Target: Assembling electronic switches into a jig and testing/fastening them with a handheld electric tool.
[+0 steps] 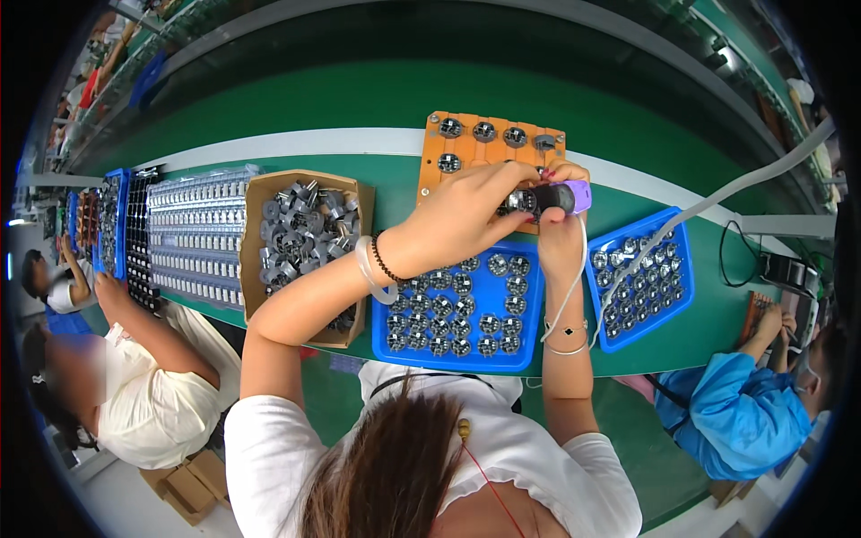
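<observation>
A green workbench (395,175) spans the view. On it, left to right, stand an open cardboard box (366,220) heaped with grey cylindrical parts (296,242), a blue tray (448,361) of round black-and-clear parts, and a second blue tray (688,260), set at an angle, with similar parts. Behind the first tray lies an orange fixture board (484,156) bearing round parts in rows. The left hand (475,202), over the board's near edge, pinches a round component (520,203) between thumb and fingers. The right hand (563,224), just beside it, grips a purple-and-black handheld tool (579,196) with its dark end against or very near the component; exact contact is unclear.
</observation>
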Demonstrator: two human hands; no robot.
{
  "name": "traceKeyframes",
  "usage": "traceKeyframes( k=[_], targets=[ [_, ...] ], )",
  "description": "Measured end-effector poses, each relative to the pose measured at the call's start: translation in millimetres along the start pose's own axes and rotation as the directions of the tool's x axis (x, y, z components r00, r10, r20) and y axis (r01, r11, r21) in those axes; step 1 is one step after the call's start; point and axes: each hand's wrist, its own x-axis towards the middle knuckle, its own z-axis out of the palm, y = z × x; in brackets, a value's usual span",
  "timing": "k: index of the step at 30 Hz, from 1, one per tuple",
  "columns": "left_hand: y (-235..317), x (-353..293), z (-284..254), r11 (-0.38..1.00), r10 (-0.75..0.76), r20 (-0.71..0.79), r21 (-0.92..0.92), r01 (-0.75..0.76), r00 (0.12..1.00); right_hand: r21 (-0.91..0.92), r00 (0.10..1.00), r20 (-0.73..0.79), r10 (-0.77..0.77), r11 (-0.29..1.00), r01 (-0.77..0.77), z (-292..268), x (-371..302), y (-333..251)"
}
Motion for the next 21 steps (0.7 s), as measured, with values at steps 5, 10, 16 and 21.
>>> traceKeyframes(
  k=[5, 10, 16, 21],
  targets=[
    [-4, 1, -6, 0.998, 0.004, -0.037, 0.061, -0.002, 0.999, 0.087, 0.989, 0.108, 0.105, 0.990, -0.114, -12, -5, -5],
    [-7, 2, -10, 0.998, -0.063, 0.052, -0.014, 0.064, 0.997, 0.137, 0.961, 0.134, 0.243, 0.956, -0.260, -21, -14, -1],
    [-12, 4, -12, 0.951, -0.138, 0.124, -0.259, 0.166, 0.983, 0.184, 0.986, 0.075, 0.147, 0.970, -0.159, -23, -18, 1],
    [-9, 5, -8, 0.944, -0.101, 0.005, -0.315, 0.097, 0.995, 0.154, 0.989, 0.037, 0.143, 0.977, -0.147, -21, -18, 0]
  ],
)
